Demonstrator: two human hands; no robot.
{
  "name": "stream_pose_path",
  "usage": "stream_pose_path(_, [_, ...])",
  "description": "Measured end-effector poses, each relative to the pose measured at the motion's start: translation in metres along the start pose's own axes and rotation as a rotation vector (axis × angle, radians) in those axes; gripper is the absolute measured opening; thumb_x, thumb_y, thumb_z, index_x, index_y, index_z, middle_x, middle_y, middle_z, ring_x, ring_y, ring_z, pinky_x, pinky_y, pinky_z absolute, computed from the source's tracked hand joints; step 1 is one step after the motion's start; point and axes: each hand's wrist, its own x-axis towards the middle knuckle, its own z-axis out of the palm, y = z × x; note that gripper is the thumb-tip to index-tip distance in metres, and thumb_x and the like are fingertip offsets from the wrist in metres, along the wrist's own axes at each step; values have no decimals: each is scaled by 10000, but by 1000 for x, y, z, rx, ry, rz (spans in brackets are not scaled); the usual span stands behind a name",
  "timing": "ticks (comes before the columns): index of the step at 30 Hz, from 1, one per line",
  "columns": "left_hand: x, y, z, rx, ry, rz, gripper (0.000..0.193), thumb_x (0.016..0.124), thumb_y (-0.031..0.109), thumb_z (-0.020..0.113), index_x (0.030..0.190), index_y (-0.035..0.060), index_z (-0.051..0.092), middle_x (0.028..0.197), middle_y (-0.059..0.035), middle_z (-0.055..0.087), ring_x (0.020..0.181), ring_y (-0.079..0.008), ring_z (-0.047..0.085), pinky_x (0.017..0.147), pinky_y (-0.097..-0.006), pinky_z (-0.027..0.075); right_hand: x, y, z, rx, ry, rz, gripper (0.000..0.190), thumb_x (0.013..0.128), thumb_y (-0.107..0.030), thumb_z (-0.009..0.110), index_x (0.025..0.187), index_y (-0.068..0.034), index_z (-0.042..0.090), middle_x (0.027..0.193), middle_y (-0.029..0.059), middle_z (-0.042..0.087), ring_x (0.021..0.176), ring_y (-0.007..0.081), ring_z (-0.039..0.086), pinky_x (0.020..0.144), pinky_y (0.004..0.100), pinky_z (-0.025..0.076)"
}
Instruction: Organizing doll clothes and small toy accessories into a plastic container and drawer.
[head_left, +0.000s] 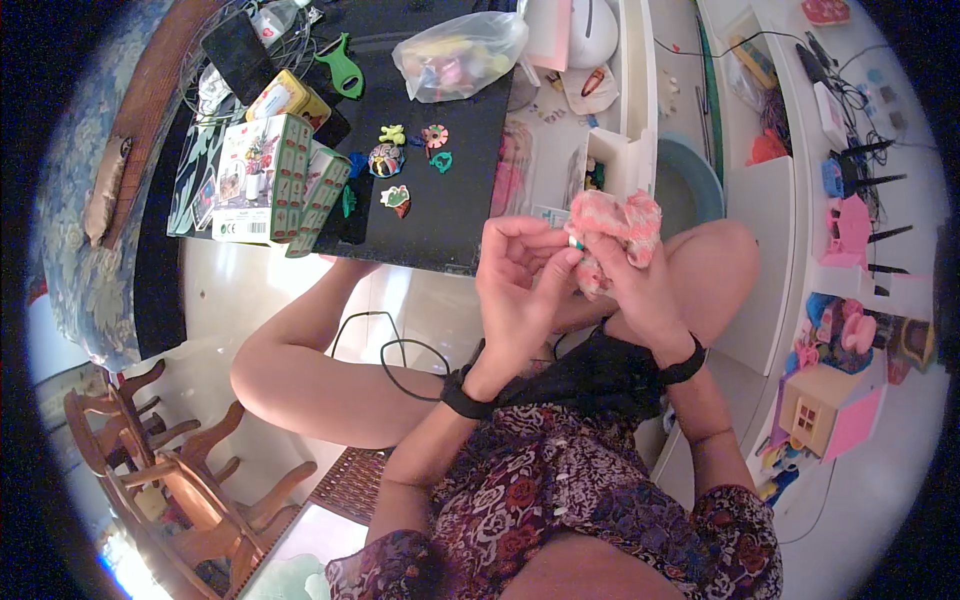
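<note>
My right hand (637, 289) grips a crumpled pink and white cloth (615, 221), which hangs over its fingers. The thumb and finger of my left hand (521, 277) pinch a small white and green piece (576, 244) against the cloth's left edge; its kind is too small to tell. Both hands are close together over an open drawer's near end, above my lap. Left of them, on the black tabletop (442, 240), lie several small colourful trinkets, among them a green and white frog-like figure (395, 196), a pink flower-shaped piece (435, 136) and a teal ring-like piece (442, 162).
Picture-printed boxes (255, 180) stand on the table's left part, with a green peeler-like tool (345, 67) and a clear plastic bag of colourful things (461, 56) farther back. A white drawer (637, 90) holds small items. Toys and a dollhouse (817, 409) stand at the right.
</note>
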Motion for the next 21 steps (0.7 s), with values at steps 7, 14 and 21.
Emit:
stream_pose_path(7, [-3,3,0,161,-55,81,270,764,-89,611,958,2,446,900,-81,566,838,-123,580,753,-248,487,2,-14,2,-121,-62,-130,154,858,-124,572,976,-25,567,795,10,557,545,59,490,443,203,373])
stream_pose_path(14, [1,0,3,144,-21,126,239,766,-83,611,936,-2,463,898,-82,569,803,-128,591,724,-250,499,2,0,-9,-178,-26,-231,194,857,-120,567,1016,-13,540,836,23,578,521,55,482,411,198,356])
stream_pose_path(21, [-4,-6,5,283,-9,241,248,758,-78,623,944,-9,474,875,-96,591,791,-131,602,707,-250,507,3,-18,-1,21,19,40,182,868,-116,541,1011,-3,540,780,16,578,533,55,480,405,204,331])
